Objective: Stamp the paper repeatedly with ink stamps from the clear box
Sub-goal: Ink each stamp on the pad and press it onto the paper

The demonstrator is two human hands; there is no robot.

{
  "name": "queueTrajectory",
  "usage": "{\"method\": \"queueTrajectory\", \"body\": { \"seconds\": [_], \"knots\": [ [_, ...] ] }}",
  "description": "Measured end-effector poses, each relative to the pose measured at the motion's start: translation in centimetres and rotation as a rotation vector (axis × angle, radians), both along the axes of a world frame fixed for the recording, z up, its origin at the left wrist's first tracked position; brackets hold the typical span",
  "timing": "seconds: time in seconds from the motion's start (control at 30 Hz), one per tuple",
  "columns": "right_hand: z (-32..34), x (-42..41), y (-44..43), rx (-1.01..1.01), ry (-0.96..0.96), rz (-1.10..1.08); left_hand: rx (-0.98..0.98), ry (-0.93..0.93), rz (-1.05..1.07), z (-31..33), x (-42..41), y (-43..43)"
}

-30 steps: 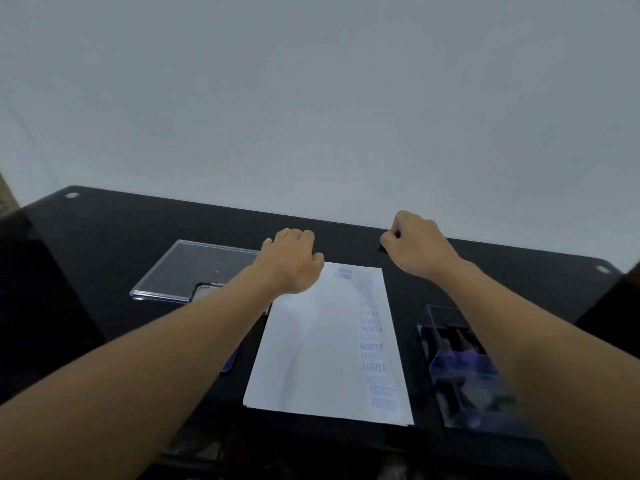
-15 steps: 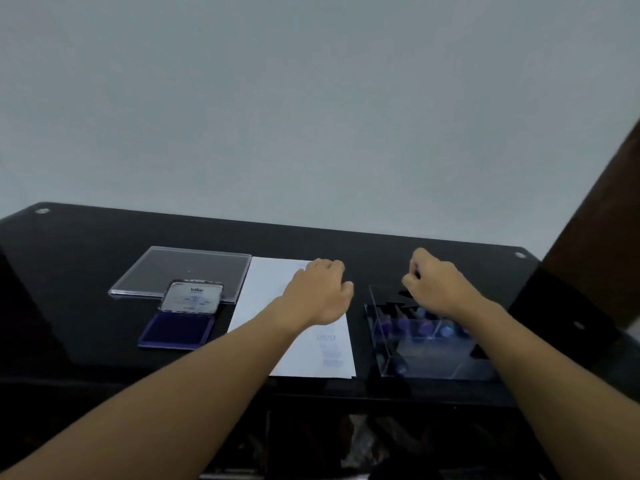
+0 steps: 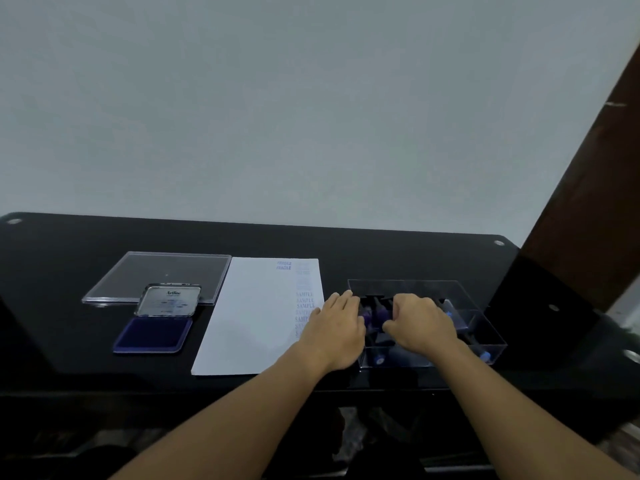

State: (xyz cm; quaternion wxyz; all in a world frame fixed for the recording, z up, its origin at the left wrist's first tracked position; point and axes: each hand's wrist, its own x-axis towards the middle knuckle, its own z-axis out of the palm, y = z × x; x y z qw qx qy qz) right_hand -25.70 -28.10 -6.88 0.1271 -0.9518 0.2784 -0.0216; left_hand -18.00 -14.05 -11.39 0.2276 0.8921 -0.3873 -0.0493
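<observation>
- We are seeing left hand (image 3: 334, 327), right hand (image 3: 420, 323) in clear box (image 3: 478, 317) beside paper (image 3: 252, 317).
- Fingers (image 3: 401, 304) curling among ink stamps (image 3: 381, 311); cannot tell if pinching.
- We are judging them light, rigid: pinch handle.

The left hand (image 3: 334, 329) rests at the left wall of the clear box (image 3: 488, 336), right of frame centre; the right hand (image 3: 420, 323) curls over stamps (image 3: 381, 314) inside. The paper (image 3: 256, 317), already stamped, lies at centre, with an open ink pad (image 3: 154, 334) and a clear lid (image 3: 162, 271) on its left.
</observation>
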Motion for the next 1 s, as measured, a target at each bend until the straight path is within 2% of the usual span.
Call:
{"method": "queueTrajectory", "body": {
  "seconds": [0.17,0.47,0.63,0.77,1.0],
  "knots": [
    [-1.0,0.3,0.6,-0.06,0.013,-0.029,0.009,-0.028,0.004,-0.6,-0.1,-0.2],
    [-0.8,0.3,0.3,-0.045,0.045,0.009,0.022,-0.065,-0.001,-0.9,-0.1,-0.3],
    [0.2,-0.6,-0.8,0.024,-0.084,-0.004,0.056,-0.119,0.012,0.2,-0.5,-0.9],
    [1.8,-1.9,-3.1,-0.003,-0.156,-0.081,0.01,-0.127,-0.02,1.1,-1.4,-3.0],
    [1.3,-4.1,-8.0,-0.064,0.014,-0.183,0.052,-0.116,-0.101,1.4,-2.9,-7.5]
  ]
}}
